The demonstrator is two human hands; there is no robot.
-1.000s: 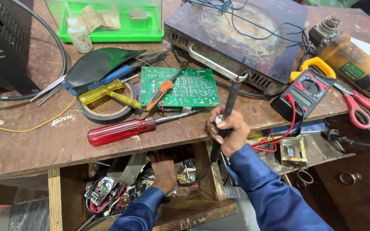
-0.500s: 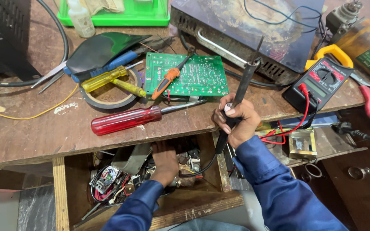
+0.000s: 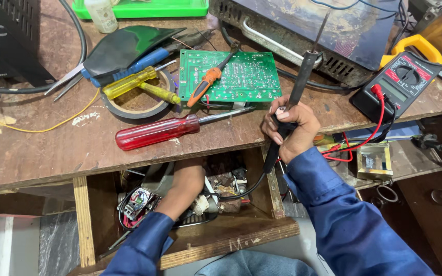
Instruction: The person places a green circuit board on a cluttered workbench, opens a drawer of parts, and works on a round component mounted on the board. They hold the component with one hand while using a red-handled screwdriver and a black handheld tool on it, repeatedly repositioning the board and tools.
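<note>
My right hand grips a black soldering iron at the bench's front edge, tip pointing up and away. A green circuit board lies just beyond it, with an orange-handled screwdriver resting on its left part. My left hand reaches under the benchtop into an open wooden drawer full of small parts and wires; its fingers are hidden, so what it holds cannot be seen. A large red-handled screwdriver lies on the wood above that drawer.
A black multimeter with red and black leads sits at right, a dark metal chassis behind the board. A yellow screwdriver lies over a tape roll. Green tray at back, black box far left.
The view has shifted closer and lower over the bench. My right hand has raised the soldering iron a little toward the board. My left hand stays in the drawer.
</note>
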